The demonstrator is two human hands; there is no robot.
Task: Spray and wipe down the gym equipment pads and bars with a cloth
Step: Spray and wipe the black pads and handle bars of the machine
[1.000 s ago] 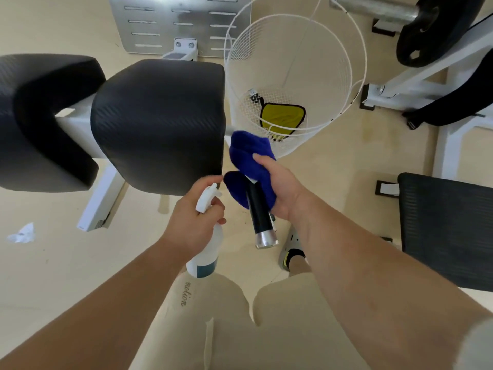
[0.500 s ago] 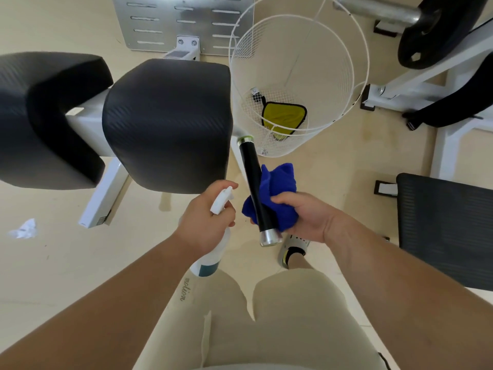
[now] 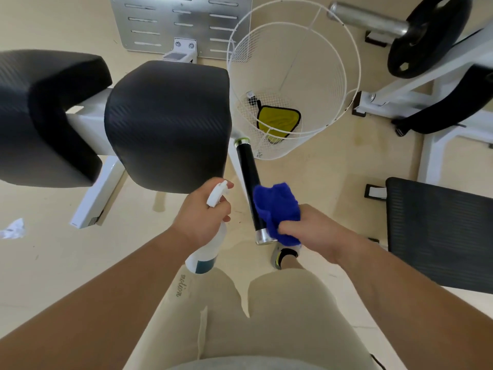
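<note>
Near the pad point(image 3: 168, 124), the left hand point(image 3: 200, 218) grips a spray bottle point(image 3: 206, 252); the right hand point(image 3: 306, 231) clutches a blue cloth point(image 3: 276, 206) against the black bar point(image 3: 249, 188).

white wire basket point(image 3: 340, 97) holds a yellow cloth point(image 3: 277, 120), near a weight plate point(image 3: 426, 33).

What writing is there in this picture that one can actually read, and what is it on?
"motion": slanted script on the left leg of the beige shorts.
Sticker at the foot of the white bench leg: too small to read.
Spray bottle: a teal band, no readable words.
White tag beside the black mat: too blurred to read.
</note>
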